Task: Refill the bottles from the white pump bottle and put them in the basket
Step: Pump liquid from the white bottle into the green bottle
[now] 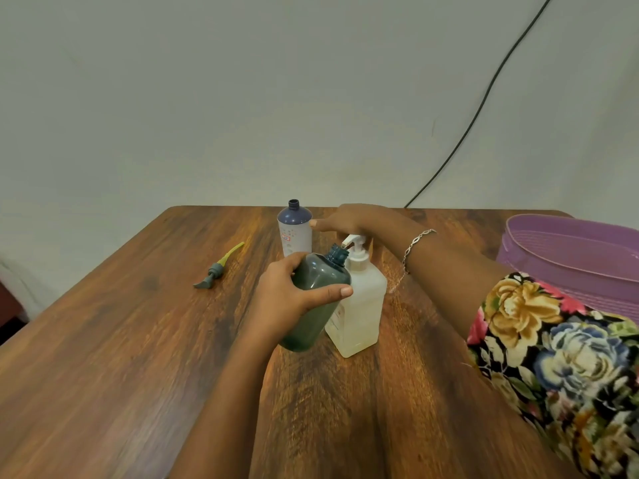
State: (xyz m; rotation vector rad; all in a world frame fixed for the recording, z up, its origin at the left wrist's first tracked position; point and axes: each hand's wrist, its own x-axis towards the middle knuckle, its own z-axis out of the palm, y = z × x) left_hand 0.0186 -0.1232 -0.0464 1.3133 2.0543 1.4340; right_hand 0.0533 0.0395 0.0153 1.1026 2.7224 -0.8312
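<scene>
Our left hand (289,296) grips the tilted green bottle (313,323), neck at the nozzle of the white pump bottle (363,305). Our right hand (349,219) rests flat on the pump head, fingers straight.

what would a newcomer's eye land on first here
At centre, the left hand grips a tilted dark green bottle, its open neck at the spout of the white pump bottle, while the right hand rests on the pump head. A purple basket sits at the right edge, and a loose pump lies on the left side of the table.
</scene>
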